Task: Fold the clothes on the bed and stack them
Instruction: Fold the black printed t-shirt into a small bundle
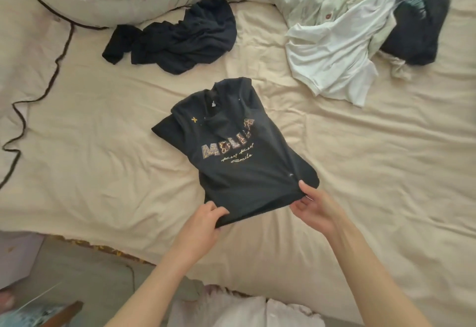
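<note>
Black cotton, gold lettering up: the printed T-shirt point(235, 151) lies mid-bed on the cream sheet point(360, 172), sleeves already tucked in, and the head view has both hands on its near hem. The left hand point(206, 219) pinches the hem's left corner, thumb on top, fingers curled under; the right hand point(313, 204) pinches the right corner the same way, the cloth slightly lifted between them. The shirt's long axis runs away from the fingers, tilted up and to the left, collar at the far end. So the fold looks to go hem to collar, straight ahead, both hands equally near. There's bare sheet on either side. Beyond the collar waits a crumpled dark garment point(177, 38), well apart; far right sits the unfolded pile point(342, 25), white top foremost.
</note>
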Available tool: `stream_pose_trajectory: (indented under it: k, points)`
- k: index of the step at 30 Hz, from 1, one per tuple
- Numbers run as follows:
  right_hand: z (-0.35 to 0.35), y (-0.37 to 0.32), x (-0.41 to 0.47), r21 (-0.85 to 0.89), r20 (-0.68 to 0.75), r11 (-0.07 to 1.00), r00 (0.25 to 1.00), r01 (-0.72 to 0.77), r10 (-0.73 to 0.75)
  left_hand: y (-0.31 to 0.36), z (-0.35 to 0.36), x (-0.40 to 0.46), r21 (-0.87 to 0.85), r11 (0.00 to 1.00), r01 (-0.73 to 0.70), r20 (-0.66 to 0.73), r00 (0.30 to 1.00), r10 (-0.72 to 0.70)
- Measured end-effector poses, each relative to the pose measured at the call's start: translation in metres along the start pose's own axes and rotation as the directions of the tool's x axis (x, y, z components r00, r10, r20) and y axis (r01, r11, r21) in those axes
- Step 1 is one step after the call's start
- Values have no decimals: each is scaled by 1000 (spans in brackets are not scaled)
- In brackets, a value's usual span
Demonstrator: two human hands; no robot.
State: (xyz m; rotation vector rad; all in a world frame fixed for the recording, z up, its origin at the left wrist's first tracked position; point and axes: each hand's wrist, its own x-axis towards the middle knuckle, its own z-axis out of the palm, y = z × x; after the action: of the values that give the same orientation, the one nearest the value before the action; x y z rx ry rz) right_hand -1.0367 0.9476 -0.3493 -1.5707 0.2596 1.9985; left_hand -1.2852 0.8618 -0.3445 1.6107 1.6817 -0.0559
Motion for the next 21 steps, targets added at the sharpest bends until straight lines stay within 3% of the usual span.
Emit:
stream_pose_trajectory:
  k: [3,5,8,11,14,16,19,21]
  points:
    - [-34,7,-24,4,-124,997,990,75,-74,7,6,-20,166,986,3,-19,1000,0]
    - [-60,16,-34,-204,-235,972,957,120,-168,15,14,-31,241,971,-2,33,999,-7]
    - [-90,34,-45,-448,-350,891,902,75,-252,26,37,-47,277,961,-23,219,975,-40]
    - [-108,45,-43,-606,-418,795,866,-43,-272,32,62,-58,233,971,-49,447,892,-63]
    - [-108,45,-33,-813,-407,567,826,-134,-389,29,67,-59,105,993,48,613,783,-103]
    - [-95,39,-26,-907,-336,399,806,-136,-488,18,57,-49,49,994,99,530,841,-110]
    - [-55,22,-6,-985,-105,171,794,-2,-598,-10,24,-15,15,988,154,154,976,-155]
    - [-17,8,19,-992,117,-36,756,123,-644,-31,-5,19,-12,985,169,-81,982,-170]
